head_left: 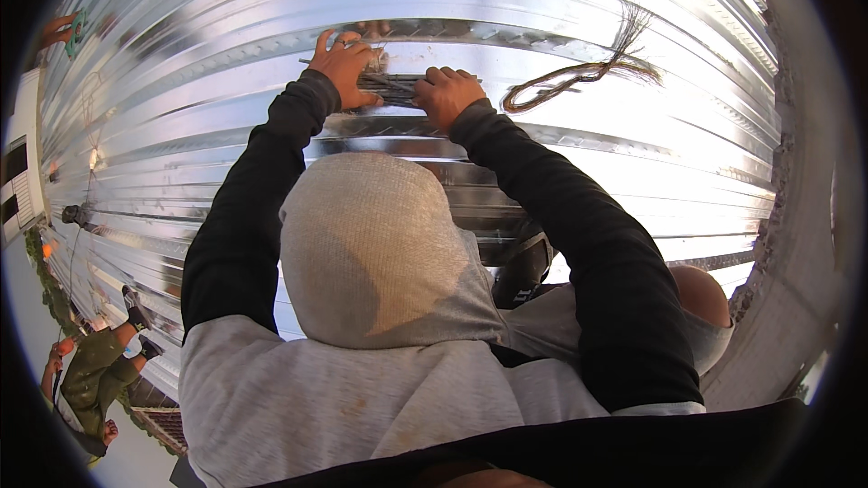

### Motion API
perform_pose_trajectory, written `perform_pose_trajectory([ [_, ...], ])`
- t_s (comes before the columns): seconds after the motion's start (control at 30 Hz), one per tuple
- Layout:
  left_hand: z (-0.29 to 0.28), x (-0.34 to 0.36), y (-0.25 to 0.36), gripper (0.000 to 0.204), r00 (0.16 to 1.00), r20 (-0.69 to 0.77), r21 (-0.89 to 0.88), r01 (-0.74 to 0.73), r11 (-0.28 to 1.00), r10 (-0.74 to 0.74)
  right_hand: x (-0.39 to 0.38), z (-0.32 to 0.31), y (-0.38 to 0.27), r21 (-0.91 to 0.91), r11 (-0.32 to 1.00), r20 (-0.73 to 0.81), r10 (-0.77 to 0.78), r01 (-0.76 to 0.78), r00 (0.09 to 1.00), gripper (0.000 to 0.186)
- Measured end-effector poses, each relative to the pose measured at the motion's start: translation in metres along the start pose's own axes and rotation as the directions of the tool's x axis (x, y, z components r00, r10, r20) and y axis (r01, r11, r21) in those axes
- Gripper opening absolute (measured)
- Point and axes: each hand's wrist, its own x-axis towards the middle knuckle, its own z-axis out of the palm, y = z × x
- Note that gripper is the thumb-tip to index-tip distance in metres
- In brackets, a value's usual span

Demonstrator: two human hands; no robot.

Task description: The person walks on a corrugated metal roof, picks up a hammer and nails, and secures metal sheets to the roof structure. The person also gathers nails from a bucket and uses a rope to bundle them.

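Observation:
Grey, thin metal rods or wire pieces form a short bundle (389,88) lying across the shiny corrugated metal sheet (506,0). My right hand (448,97) is closed over the bundle's right end. At its left end is my left hand (345,70), palm down, fingers spread and thumb reaching to the rods. A ring shows on one of its fingers. One thin rod end sticks out left of that hand. Partly hidden by my left fingers is a small pale patch on the sheet. To the right lies a looped bundle of dark wire (565,81) with frayed ends.
My bent knee in grey cloth (371,244) rises below the hands, with a black boot (524,273) beside it. A rough concrete edge (768,244) bounds the sheet at right. Another person in green trousers (95,370) is at lower left; someone's hand (59,32) shows upper left.

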Motion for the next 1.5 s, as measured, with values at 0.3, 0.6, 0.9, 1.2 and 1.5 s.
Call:
perform_pose_trajectory([
  [0.3,0.04,0.004,0.041,0.063,0.489,-0.121,-0.49,0.727,0.48,-0.864,-0.002,0.001,-0.03,0.177,0.876,0.245,0.402,-0.449,0.882,0.018],
  [0.6,0.072,0.02,0.025,0.04,0.68,-0.367,-0.643,0.308,0.702,-0.634,0.003,0.025,-0.051,0.428,0.563,0.298,0.651,-0.707,0.698,0.025],
  [0.9,0.045,0.067,0.041,0.034,0.995,0.055,-0.715,-0.018,0.699,0.081,0.04,0.07,-0.097,0.868,0.26,0.256,0.496,-0.423,0.83,0.024],
  [1.2,-0.012,0.001,-0.027,0.039,0.931,-0.362,-0.376,-0.19,0.907,0.046,0.048,0.0,-0.053,0.519,0.825,0.672,-0.231,-0.225,0.703,0.018],
  [1.5,0.02,-0.034,-0.008,0.074,0.998,-0.007,-0.012,0.067,0.998,-0.067,0.105,-0.088,0.042,0.807,0.366,0.459,0.106,-0.464,0.882,0.031],
])
